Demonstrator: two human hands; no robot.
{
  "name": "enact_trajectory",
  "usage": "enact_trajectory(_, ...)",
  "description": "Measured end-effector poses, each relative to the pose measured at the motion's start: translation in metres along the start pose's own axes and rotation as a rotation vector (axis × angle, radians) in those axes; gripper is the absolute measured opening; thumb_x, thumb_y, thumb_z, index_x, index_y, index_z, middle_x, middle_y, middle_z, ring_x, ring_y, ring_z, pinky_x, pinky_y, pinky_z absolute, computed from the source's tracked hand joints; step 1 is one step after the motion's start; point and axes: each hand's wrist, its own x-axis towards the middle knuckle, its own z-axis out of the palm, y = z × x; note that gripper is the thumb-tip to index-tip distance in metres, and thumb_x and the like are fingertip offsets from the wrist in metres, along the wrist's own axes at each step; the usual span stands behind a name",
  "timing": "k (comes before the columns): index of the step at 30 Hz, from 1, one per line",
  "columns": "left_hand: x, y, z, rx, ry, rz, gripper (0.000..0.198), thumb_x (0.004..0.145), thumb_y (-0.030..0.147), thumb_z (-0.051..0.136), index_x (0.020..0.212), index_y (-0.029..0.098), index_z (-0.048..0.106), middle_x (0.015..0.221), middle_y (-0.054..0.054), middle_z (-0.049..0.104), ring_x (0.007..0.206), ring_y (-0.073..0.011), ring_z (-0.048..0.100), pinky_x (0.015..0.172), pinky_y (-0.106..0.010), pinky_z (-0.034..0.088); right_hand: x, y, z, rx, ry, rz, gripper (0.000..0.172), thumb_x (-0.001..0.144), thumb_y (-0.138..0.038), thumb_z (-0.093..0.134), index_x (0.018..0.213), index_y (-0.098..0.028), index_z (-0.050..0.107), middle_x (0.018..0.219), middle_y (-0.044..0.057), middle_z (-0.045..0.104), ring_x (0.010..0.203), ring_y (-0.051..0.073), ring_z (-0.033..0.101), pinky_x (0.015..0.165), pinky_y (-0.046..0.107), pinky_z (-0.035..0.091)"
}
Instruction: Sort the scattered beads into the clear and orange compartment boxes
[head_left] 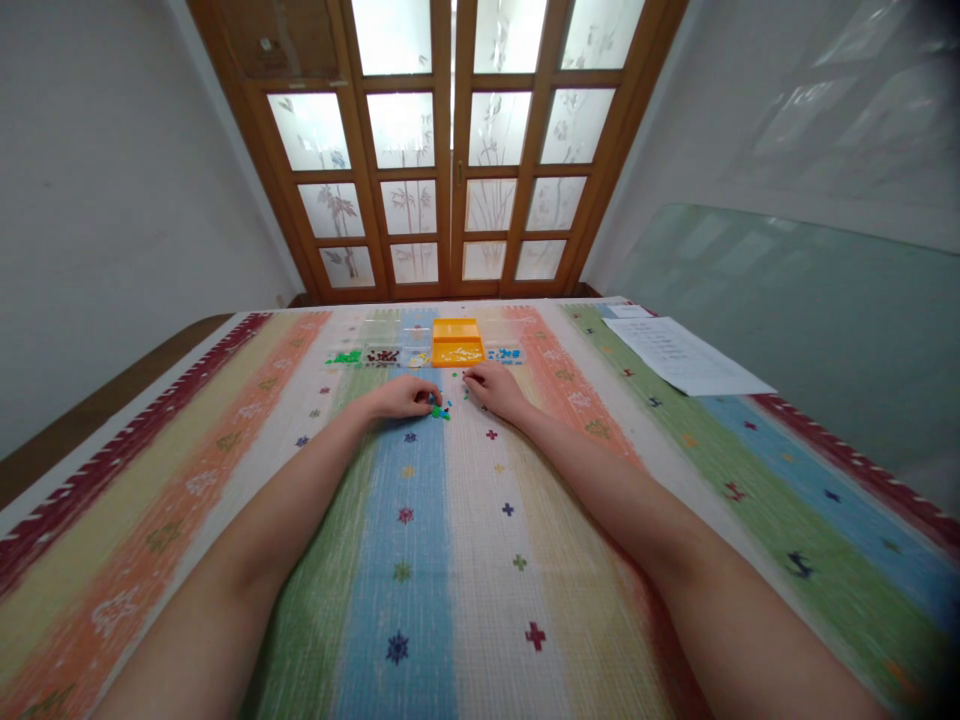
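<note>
My left hand [407, 397] rests on the striped tablecloth with its fingers curled together, close beside a little group of green and blue pieces [440, 411]. What its fingertips hold, if anything, is too small to make out. Across a narrow gap, my right hand [493, 386] is closed in a pinch, its fingertips turned toward the left hand. A few tiny loose pieces [451, 403] lie between the hands. Just beyond them stands an open orange box [458, 343] with small pale pieces in its front part.
Left of the box are green pieces [346, 357], dark brown pieces [383, 356] and yellow and white pieces [420, 358] in clear trays. Blue pieces [507, 354] sit to its right. Printed paper [686, 355] lies at the right, near a glass panel [810, 340].
</note>
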Motion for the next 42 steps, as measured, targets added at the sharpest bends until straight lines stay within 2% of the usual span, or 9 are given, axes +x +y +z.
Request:
enact_trajectory(10, 0.003, -0.002, 0.006, -0.026, 0.044, 0.007, 0.022, 0.082, 0.028, 0.065, 0.098, 0.019, 0.079, 0.071, 0.001, 0.064, 0.064, -0.0144, 0.054, 0.063, -0.026, 0.04, 0.0, -0.001, 0.0, -0.011, 0.002, -0.001, 0.02, 0.098, -0.022, 0.06, 0.085, -0.021, 0.076, 0.089, 0.006, 0.075, 0.087, 0.021, 0.061, 0.083, 0.033, 0.042)
enact_trajectory(14, 0.003, -0.008, 0.004, -0.139, 0.135, 0.04, 0.021, 0.084, 0.032, 0.066, 0.096, 0.018, 0.075, 0.083, -0.003, 0.069, 0.072, -0.0149, 0.058, 0.068, -0.027, 0.045, 0.0, 0.001, 0.001, 0.012, 0.011, -0.011, 0.018, 0.098, -0.021, 0.061, 0.088, -0.02, 0.076, 0.091, 0.006, 0.076, 0.088, 0.021, 0.063, 0.084, 0.032, 0.042)
enact_trajectory(17, 0.003, -0.017, 0.001, -0.22, 0.238, 0.007, 0.02, 0.082, 0.031, 0.066, 0.095, 0.017, 0.072, 0.083, -0.003, 0.068, 0.072, -0.0146, 0.058, 0.068, -0.027, 0.046, 0.0, 0.002, 0.002, 0.014, 0.01, -0.01, 0.018, 0.098, -0.021, 0.061, 0.088, -0.02, 0.076, 0.092, 0.007, 0.076, 0.087, 0.021, 0.063, 0.083, 0.033, 0.042)
enact_trajectory(23, 0.0, -0.048, -0.014, -0.324, 0.58, -0.121, 0.02, 0.076, 0.029, 0.065, 0.093, 0.018, 0.066, 0.09, -0.004, 0.069, 0.078, -0.0159, 0.062, 0.073, -0.028, 0.05, 0.001, 0.006, 0.004, 0.006, 0.003, -0.016, 0.018, 0.098, -0.022, 0.061, 0.088, -0.021, 0.076, 0.093, 0.006, 0.076, 0.089, 0.021, 0.064, 0.083, 0.032, 0.043)
enact_trajectory(28, -0.012, -0.077, -0.033, -0.258, 0.935, -0.318, 0.022, 0.075, 0.023, 0.058, 0.094, 0.018, 0.068, 0.09, -0.003, 0.07, 0.082, -0.0172, 0.063, 0.077, -0.027, 0.049, 0.0, 0.007, 0.004, 0.012, 0.0, -0.012, 0.019, 0.099, -0.023, 0.061, 0.088, -0.021, 0.076, 0.092, 0.006, 0.076, 0.087, 0.021, 0.063, 0.081, 0.032, 0.043)
enact_trajectory(32, -0.03, -0.099, -0.044, -0.159, 1.152, -0.474, 0.027, 0.08, 0.024, 0.057, 0.1, 0.017, 0.072, 0.091, -0.003, 0.071, 0.081, -0.0167, 0.062, 0.077, -0.026, 0.048, 0.0, 0.007, 0.004, 0.017, 0.006, -0.021, 0.019, 0.099, -0.024, 0.061, 0.088, -0.021, 0.076, 0.093, 0.006, 0.076, 0.087, 0.021, 0.063, 0.083, 0.033, 0.043)
enact_trajectory(36, -0.048, -0.116, -0.051, -0.049, 1.238, -0.654, 0.032, 0.084, 0.024, 0.055, 0.107, 0.016, 0.075, 0.097, -0.005, 0.073, 0.086, -0.0174, 0.064, 0.083, -0.026, 0.049, -0.001, 0.007, 0.004, 0.017, 0.001, -0.018, 0.019, 0.099, -0.024, 0.06, 0.088, -0.021, 0.075, 0.094, 0.006, 0.076, 0.087, 0.021, 0.063, 0.083, 0.032, 0.043)
enact_trajectory(42, -0.065, -0.129, -0.053, 0.086, 1.233, -0.817, 0.034, 0.088, 0.025, 0.059, 0.113, 0.02, 0.08, 0.098, -0.007, 0.076, 0.091, -0.0235, 0.066, 0.089, -0.034, 0.049, -0.001, 0.006, 0.004, 0.016, 0.006, -0.037, 0.019, 0.099, -0.023, 0.06, 0.087, -0.021, 0.075, 0.091, 0.006, 0.075, 0.087, 0.021, 0.063, 0.082, 0.032, 0.042)
